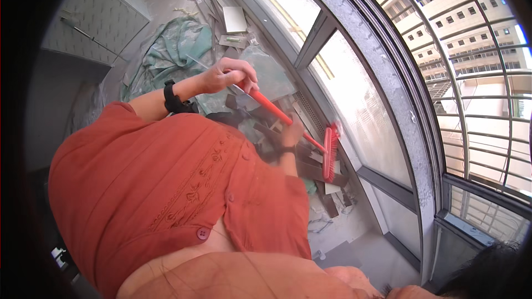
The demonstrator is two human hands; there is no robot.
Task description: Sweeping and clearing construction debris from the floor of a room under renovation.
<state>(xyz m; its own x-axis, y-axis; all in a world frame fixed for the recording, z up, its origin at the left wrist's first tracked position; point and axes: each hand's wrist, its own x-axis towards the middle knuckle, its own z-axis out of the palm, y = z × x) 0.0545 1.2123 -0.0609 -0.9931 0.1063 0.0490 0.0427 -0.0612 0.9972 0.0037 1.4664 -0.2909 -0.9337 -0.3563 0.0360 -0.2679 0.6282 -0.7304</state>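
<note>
Both my hands hold a red long-handled brush [270, 106]. My left hand [233, 75], with a black band at its wrist, curls around the upper part of the handle. Lower down, my right hand [292, 130] wraps the handle near the head; it is blurred and wears a dark wristband. The red brush head [328, 155] stands with its bristles towards the grey window frame [347, 153], close to the glass. Whether the bristles touch the frame is hard to tell. A thin pale rod [197, 61] shows beyond my left hand.
Dusty green sheeting [174, 45] covers part of the floor. Loose dark boards [318, 170] and a pale panel [235, 19] lie along the window wall. A metal pole [93, 39] leans by a wrapped panel [112, 10]. Outside are window bars [461, 74].
</note>
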